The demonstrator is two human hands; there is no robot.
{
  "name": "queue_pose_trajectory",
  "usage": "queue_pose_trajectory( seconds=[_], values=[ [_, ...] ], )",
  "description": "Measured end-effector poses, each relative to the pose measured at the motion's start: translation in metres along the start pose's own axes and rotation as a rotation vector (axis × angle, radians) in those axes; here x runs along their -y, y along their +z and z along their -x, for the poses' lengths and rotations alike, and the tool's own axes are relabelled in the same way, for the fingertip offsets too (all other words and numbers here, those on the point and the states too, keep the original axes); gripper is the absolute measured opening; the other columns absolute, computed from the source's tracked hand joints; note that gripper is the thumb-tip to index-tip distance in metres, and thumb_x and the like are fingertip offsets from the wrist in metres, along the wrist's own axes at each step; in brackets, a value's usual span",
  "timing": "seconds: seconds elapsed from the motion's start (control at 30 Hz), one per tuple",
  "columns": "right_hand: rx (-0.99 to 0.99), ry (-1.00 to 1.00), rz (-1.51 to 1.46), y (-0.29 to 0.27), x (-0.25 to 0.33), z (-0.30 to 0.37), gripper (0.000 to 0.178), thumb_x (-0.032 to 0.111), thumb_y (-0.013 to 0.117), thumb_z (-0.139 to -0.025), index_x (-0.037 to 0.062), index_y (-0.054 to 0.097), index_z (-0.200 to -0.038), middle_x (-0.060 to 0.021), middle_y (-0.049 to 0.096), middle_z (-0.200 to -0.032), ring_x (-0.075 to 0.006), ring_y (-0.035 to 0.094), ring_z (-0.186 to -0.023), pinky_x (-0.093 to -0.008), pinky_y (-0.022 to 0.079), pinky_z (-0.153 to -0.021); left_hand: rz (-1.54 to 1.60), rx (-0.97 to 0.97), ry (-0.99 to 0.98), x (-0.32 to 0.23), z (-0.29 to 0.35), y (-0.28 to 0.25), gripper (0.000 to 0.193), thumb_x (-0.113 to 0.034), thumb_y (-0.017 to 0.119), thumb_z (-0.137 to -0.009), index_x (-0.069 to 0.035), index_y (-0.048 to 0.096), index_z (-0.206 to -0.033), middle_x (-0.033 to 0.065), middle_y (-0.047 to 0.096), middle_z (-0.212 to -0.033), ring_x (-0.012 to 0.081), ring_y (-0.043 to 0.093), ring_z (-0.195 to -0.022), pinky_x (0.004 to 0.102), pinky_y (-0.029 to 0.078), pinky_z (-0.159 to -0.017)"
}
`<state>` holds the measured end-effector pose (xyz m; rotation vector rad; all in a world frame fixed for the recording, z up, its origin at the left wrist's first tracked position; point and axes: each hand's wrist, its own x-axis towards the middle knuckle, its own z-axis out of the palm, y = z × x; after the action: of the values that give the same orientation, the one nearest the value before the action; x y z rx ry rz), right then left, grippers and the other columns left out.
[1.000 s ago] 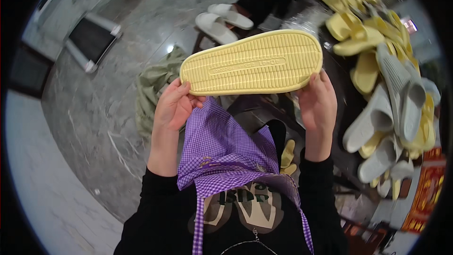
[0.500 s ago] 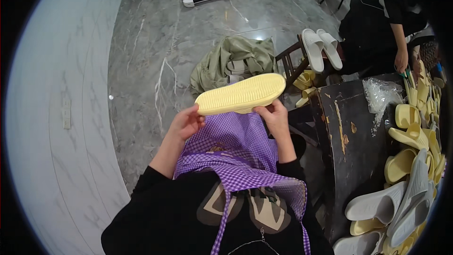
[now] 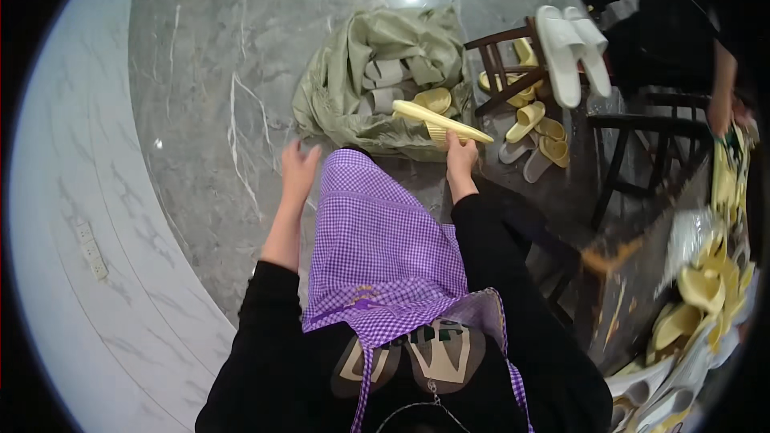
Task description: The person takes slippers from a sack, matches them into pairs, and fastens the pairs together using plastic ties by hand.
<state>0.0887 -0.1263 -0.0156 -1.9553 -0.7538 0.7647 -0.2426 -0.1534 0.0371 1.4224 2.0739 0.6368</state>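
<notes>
- Yellow slipper [image 3: 433, 117], one: tilted, above the near rim of the green sack [image 3: 325, 90]; contact with it uncertain.
- Right hand [image 3: 461, 159]: fingers closed on the slipper.
- Left hand [image 3: 298, 164]: fingers parted, holding nothing.
- Sack contents: grey slippers [image 3: 387, 73], further yellow slipper [image 3: 435, 99].
- Marble floor [image 3: 212, 56]: extends left; dark chair [image 3: 501, 36] bounds sack's right.

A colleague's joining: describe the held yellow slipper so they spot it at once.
Find the open green sack on the floor. Across its near right corner in view, the right hand holds the yellow slipper. Unlike the slippers inside, this one is held, nearly edge-on.
</notes>
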Motion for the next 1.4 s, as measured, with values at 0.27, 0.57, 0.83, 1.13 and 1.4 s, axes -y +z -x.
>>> queue_pose_trajectory(
  seconds=[0.27, 0.57, 0.83, 1.13, 1.4],
  values=[
    [0.287, 0.391, 0.258, 0.105, -0.113, -0.078, 0.038, 0.031, 0.064, -0.077, -0.0024, 0.055, -0.093, -0.0069, 0.056, -0.068, -0.0144, 0.047, -0.045, -0.0300, 0.036, -0.036, -0.376, 0.035, -0.211, 0.028, -0.145, 0.178, 0.093, -0.043, 0.072, -0.066, 0.005, 0.024, -0.130, 0.0283, 0.025, -0.134, 0.0417, 0.028, -0.123, 0.0481, 0.030, -0.095],
    [1.058, 0.444, 0.781, 0.206, -0.141, -0.181, 0.048, 0.043, 0.051, -0.084, -0.0046, 0.056, -0.092, -0.0146, 0.060, -0.068, -0.0206, 0.060, -0.051, -0.0317, 0.045, -0.042, -0.582, -0.010, -0.160, 0.055, -0.276, 0.304, 0.111, -0.053, 0.072, -0.059, 0.010, 0.017, -0.133, 0.0289, 0.014, -0.140, 0.0430, 0.020, -0.128, 0.0564, 0.023, -0.096],
    [1.029, -0.275, 0.759, 0.294, -0.111, -0.279, 0.045, 0.040, 0.047, -0.086, -0.0024, 0.062, -0.094, -0.0154, 0.063, -0.084, -0.0255, 0.059, -0.077, -0.0355, 0.046, -0.076, -0.058, -0.102, -0.457, 0.157, -0.391, 0.289, 0.031, -0.014, 0.053, -0.073, 0.003, 0.058, -0.099, 0.0241, 0.056, -0.107, 0.0382, 0.053, -0.100, 0.0454, 0.044, -0.080],
    [0.542, -0.612, 0.740, 0.281, 0.014, -0.361, 0.024, 0.012, 0.050, -0.081, -0.0028, 0.060, -0.097, -0.0156, 0.062, -0.089, -0.0265, 0.059, -0.077, -0.0380, 0.046, -0.065, 0.862, 0.204, -0.774, 0.112, -0.431, 0.182, 0.024, -0.011, 0.054, -0.080, 0.001, 0.057, -0.100, 0.0112, 0.063, -0.092, 0.0214, 0.062, -0.079, 0.0369, 0.050, -0.067],
    [1.043, -0.661, -0.129, 0.249, 0.025, -0.400, 0.028, 0.015, 0.045, -0.082, -0.0029, 0.060, -0.097, -0.0189, 0.062, -0.097, -0.0322, 0.058, -0.090, -0.0410, 0.044, -0.075, 0.817, 0.424, -0.660, 0.067, -0.418, 0.132, 0.029, -0.019, 0.057, -0.082, 0.000, 0.056, -0.103, 0.0106, 0.061, -0.101, 0.0183, 0.059, -0.089, 0.0337, 0.049, -0.072]
  ],
)
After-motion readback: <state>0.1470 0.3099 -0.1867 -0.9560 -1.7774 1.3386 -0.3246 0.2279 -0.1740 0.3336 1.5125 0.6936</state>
